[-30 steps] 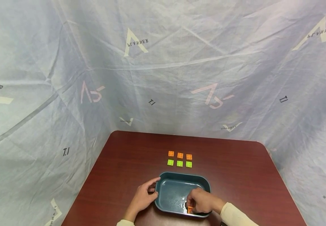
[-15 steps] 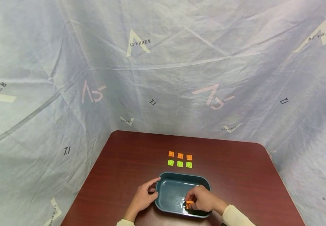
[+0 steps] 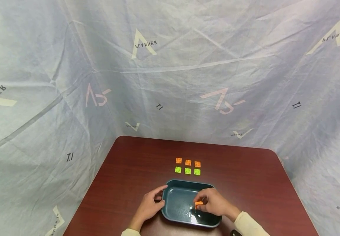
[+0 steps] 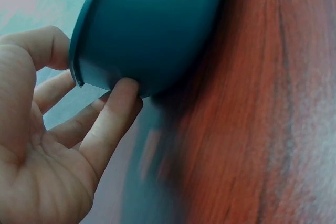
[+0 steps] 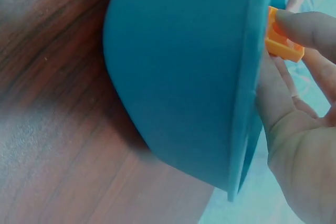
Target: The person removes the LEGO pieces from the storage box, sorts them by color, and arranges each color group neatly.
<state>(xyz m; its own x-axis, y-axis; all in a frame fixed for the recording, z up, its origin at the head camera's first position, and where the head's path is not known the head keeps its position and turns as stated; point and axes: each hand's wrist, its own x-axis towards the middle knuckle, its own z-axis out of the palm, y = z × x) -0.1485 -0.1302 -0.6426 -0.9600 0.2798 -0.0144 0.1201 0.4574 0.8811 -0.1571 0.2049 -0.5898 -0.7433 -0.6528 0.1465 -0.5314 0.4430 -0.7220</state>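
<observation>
My right hand (image 3: pixel 214 202) pinches an orange toy building brick (image 3: pixel 198 203) between thumb and fingers, above the inside of a deep teal dish (image 3: pixel 174 203) with rounded corners. In the right wrist view the brick (image 5: pixel 286 50) shows its hollow side near the dish rim. My left hand (image 3: pixel 150 205) holds the dish's left end, its fingertips at the far left corner and its thumb lower on that side. One fingertip (image 4: pixel 125 90) presses the outer wall in the left wrist view. Part of the dish's right side is hidden behind my right hand.
Beyond the dish lie three orange bricks (image 3: pixel 188 162) in a row, with three lime-green bricks (image 3: pixel 187 171) in a row nearer. The dark red wooden table (image 3: pixel 246 177) has rounded far corners. Printed grey-white sheeting (image 3: pixel 181 82) hangs around it.
My right hand has lifted the orange brick from the near right part of the dish, moving up and slightly away from me. My left hand has stayed at the dish's left end.
</observation>
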